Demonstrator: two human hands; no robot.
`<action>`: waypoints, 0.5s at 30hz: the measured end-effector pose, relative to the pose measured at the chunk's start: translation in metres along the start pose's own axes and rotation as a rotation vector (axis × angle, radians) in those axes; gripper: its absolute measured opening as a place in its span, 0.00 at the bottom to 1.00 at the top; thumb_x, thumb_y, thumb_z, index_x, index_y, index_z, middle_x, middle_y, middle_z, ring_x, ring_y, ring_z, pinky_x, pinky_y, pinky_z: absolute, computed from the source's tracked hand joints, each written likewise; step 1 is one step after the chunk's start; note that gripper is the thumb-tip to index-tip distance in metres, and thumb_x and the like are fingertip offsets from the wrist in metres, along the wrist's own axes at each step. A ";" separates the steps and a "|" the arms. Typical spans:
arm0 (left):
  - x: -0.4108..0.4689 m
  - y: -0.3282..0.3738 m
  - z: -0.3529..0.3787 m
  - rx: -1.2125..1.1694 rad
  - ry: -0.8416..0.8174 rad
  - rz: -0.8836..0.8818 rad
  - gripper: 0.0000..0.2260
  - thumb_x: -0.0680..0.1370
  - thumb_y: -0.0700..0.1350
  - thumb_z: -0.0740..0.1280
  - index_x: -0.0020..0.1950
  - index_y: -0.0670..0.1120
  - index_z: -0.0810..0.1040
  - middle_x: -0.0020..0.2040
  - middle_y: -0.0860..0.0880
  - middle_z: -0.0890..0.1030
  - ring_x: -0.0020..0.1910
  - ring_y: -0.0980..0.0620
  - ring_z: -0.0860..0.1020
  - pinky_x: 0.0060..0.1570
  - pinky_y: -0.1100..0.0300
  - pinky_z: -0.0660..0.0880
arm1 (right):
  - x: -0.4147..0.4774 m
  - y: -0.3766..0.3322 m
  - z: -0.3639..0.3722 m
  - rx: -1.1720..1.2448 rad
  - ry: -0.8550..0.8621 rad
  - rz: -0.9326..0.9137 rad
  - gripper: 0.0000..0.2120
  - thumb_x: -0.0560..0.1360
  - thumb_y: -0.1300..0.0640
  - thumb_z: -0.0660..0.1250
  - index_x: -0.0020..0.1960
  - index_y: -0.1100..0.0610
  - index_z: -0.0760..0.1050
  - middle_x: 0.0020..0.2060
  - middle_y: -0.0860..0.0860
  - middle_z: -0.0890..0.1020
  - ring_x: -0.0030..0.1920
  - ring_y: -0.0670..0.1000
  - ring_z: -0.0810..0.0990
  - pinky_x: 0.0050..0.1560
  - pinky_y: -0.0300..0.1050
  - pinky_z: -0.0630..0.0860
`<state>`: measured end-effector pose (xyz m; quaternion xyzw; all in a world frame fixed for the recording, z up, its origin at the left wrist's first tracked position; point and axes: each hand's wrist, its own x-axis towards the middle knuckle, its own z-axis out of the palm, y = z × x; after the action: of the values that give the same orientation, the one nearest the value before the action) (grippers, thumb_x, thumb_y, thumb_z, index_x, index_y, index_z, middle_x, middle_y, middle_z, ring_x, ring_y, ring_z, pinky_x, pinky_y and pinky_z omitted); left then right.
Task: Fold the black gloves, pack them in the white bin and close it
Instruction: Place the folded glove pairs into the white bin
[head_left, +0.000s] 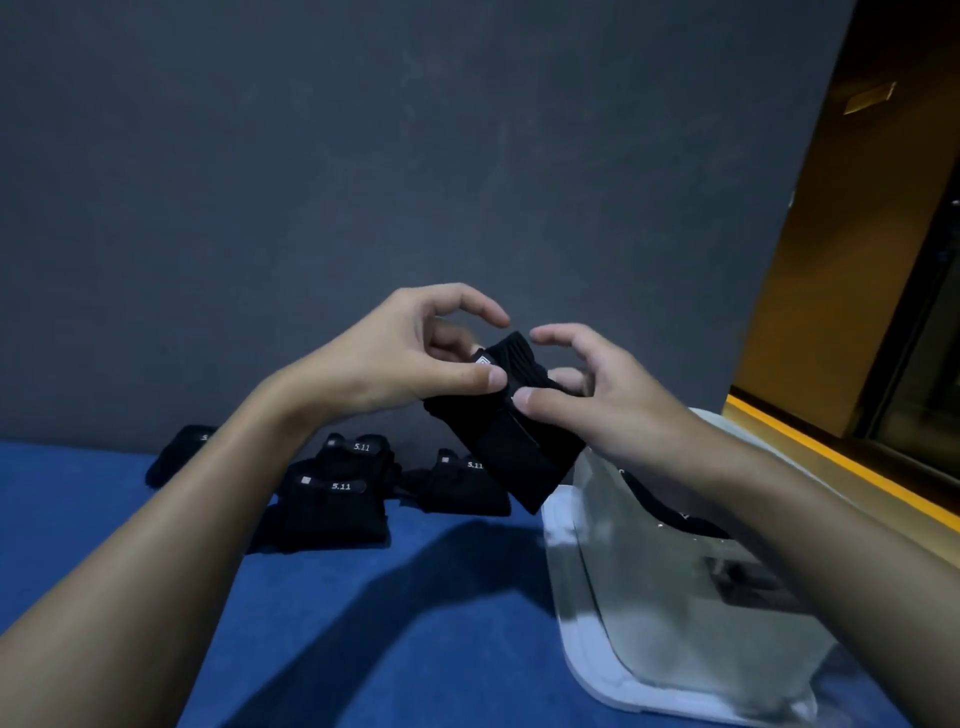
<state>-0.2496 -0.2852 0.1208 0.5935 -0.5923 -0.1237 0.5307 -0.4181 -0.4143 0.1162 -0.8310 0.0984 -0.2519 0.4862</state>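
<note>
A folded black glove (511, 431) is held in the air between both hands, above the left edge of the white bin (597, 670). My left hand (410, 358) pinches its upper end near a small white label. My right hand (592, 395) grips its right side with thumb and fingers. The bin is translucent, stands open at the lower right, and something black (670, 512) lies inside it. Several more black gloves (337, 499) marked "5.11" lie on the blue surface at the back, another (179, 454) further left.
A dark grey wall (363, 156) rises right behind the gloves. The blue surface (363, 623) spreads across the foreground. A yellow-edged ledge (831, 457) and a dark doorway lie beyond the bin on the right. No lid for the bin is visible.
</note>
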 end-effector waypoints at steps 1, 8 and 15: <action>0.003 0.000 0.006 0.009 0.027 0.011 0.19 0.71 0.43 0.78 0.60 0.48 0.78 0.42 0.45 0.83 0.40 0.50 0.80 0.44 0.55 0.76 | -0.001 -0.001 -0.005 -0.001 0.013 -0.014 0.24 0.76 0.62 0.70 0.68 0.52 0.67 0.49 0.57 0.85 0.46 0.53 0.85 0.53 0.52 0.79; 0.033 -0.013 0.046 0.018 0.254 0.123 0.20 0.71 0.49 0.77 0.61 0.53 0.77 0.56 0.46 0.81 0.47 0.54 0.82 0.51 0.55 0.80 | -0.008 0.008 -0.045 0.044 0.196 -0.059 0.19 0.77 0.64 0.67 0.64 0.51 0.69 0.48 0.55 0.85 0.48 0.57 0.85 0.46 0.49 0.81; 0.061 -0.014 0.096 -0.140 0.305 0.118 0.22 0.74 0.39 0.75 0.64 0.49 0.72 0.52 0.43 0.83 0.46 0.47 0.84 0.45 0.60 0.81 | -0.012 0.026 -0.085 -0.182 0.312 -0.052 0.20 0.73 0.58 0.74 0.62 0.50 0.72 0.55 0.49 0.79 0.48 0.48 0.83 0.46 0.44 0.80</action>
<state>-0.2999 -0.3867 0.1003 0.5311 -0.5285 -0.0420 0.6609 -0.4704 -0.4871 0.1246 -0.8245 0.1738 -0.3804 0.3812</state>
